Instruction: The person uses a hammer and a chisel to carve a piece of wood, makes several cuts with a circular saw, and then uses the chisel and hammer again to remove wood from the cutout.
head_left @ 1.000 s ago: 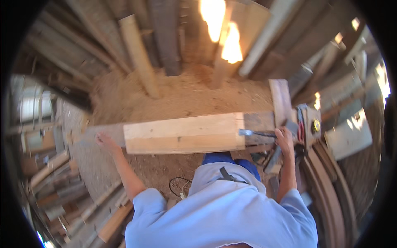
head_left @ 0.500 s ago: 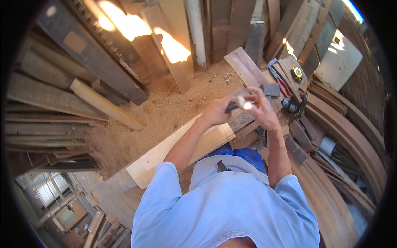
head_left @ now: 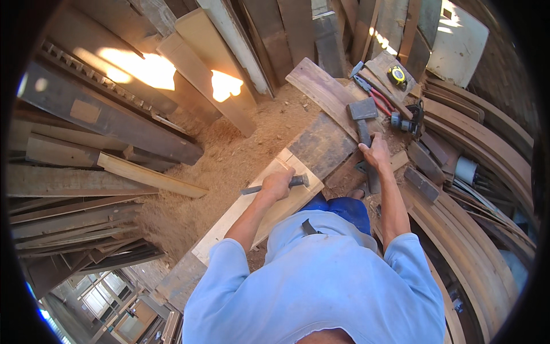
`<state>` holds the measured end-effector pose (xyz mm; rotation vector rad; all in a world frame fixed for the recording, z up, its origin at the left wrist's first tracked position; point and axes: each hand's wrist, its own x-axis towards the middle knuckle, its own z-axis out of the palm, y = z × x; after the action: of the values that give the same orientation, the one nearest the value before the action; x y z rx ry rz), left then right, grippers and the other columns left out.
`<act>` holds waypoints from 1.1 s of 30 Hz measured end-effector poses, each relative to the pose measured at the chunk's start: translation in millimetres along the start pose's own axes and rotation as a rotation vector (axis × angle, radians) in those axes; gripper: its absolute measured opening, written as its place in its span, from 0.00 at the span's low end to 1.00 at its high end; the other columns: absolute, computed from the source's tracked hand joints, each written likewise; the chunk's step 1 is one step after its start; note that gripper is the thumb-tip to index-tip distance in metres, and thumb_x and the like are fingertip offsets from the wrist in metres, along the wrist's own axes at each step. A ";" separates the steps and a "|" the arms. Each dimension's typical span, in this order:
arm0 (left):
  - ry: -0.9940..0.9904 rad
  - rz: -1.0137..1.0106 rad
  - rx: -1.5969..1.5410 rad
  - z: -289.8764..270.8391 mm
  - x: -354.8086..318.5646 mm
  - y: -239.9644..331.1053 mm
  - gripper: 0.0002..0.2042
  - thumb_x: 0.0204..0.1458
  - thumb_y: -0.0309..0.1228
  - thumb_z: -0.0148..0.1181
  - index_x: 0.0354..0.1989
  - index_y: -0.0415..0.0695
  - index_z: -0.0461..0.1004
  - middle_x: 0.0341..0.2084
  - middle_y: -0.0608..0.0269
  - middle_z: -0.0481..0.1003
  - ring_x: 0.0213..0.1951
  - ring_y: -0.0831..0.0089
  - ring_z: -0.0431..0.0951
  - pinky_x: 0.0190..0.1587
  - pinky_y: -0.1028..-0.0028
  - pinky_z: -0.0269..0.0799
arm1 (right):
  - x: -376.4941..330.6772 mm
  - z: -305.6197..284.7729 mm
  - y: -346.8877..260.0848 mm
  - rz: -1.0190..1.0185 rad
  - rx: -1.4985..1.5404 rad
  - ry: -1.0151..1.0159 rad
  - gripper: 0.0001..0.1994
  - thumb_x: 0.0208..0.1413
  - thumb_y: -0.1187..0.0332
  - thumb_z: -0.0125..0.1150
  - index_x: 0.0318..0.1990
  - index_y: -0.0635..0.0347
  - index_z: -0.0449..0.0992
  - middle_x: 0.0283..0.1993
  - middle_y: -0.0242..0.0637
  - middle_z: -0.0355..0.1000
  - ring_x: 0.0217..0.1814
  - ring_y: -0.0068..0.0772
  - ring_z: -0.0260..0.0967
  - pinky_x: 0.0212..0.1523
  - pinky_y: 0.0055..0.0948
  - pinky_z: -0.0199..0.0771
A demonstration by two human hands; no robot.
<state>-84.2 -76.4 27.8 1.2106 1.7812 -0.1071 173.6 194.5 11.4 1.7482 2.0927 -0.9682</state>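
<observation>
My left hand (head_left: pixel 277 184) is closed around a chisel (head_left: pixel 297 181) held low over a pale wooden board (head_left: pixel 229 221). One end of the chisel sticks out on the left of the fist, the other on the right, near the board's end. My right hand (head_left: pixel 376 152) is closed on the handle of a square-headed mallet (head_left: pixel 362 109), its head pointing away from me. The pale board lies slanting across a dark, worn beam (head_left: pixel 323 143) in front of my lap.
Beyond the mallet lie red-handled pliers (head_left: pixel 381 101), a yellow tape measure (head_left: pixel 396 75) and a corded power tool (head_left: pixel 408 120). Sawdust (head_left: pixel 275 123) covers the ground ahead. Planks (head_left: pixel 51 146) lean at the left and back; long curved-looking boards (head_left: pixel 458 246) are stacked at right.
My hands were close together around a blurred object; now they are apart. The left has come down over the board with the chisel, and the right has moved onto the mallet handle.
</observation>
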 end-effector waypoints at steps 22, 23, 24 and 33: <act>0.001 0.108 0.006 22.4 -14.5 50.3 0.10 0.56 0.36 0.60 0.44 0.49 0.72 0.30 0.48 0.80 0.38 0.45 0.82 0.38 0.49 0.75 | -8.2 -7.2 5.3 -0.040 0.118 -0.066 0.37 0.54 0.56 0.71 0.67 0.58 0.58 0.57 0.65 0.74 0.62 0.67 0.71 0.61 0.53 0.70; 0.002 0.100 0.005 22.2 -14.8 50.4 0.10 0.57 0.36 0.60 0.44 0.49 0.72 0.30 0.48 0.80 0.38 0.45 0.82 0.38 0.49 0.75 | -7.2 -4.6 8.4 -0.042 0.127 -0.058 0.37 0.54 0.56 0.71 0.67 0.57 0.58 0.57 0.65 0.74 0.62 0.68 0.71 0.61 0.54 0.70; -0.005 0.095 0.013 22.2 -15.3 51.3 0.10 0.56 0.36 0.59 0.44 0.49 0.72 0.30 0.48 0.80 0.38 0.46 0.82 0.38 0.49 0.75 | -6.6 -2.6 11.3 -0.044 0.136 -0.050 0.38 0.54 0.56 0.71 0.67 0.57 0.57 0.57 0.65 0.74 0.62 0.68 0.71 0.61 0.54 0.70; 0.275 0.251 0.068 21.3 -17.3 83.2 0.12 0.50 0.30 0.61 0.44 0.51 0.74 0.29 0.51 0.75 0.35 0.47 0.78 0.37 0.50 0.73 | -16.1 0.5 11.0 -0.042 0.129 -0.039 0.36 0.55 0.57 0.69 0.68 0.55 0.58 0.53 0.65 0.76 0.57 0.70 0.73 0.58 0.55 0.71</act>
<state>-6.0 -57.3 62.5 1.5481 1.8516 0.1528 187.8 182.3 16.7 1.7358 2.0929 -1.1635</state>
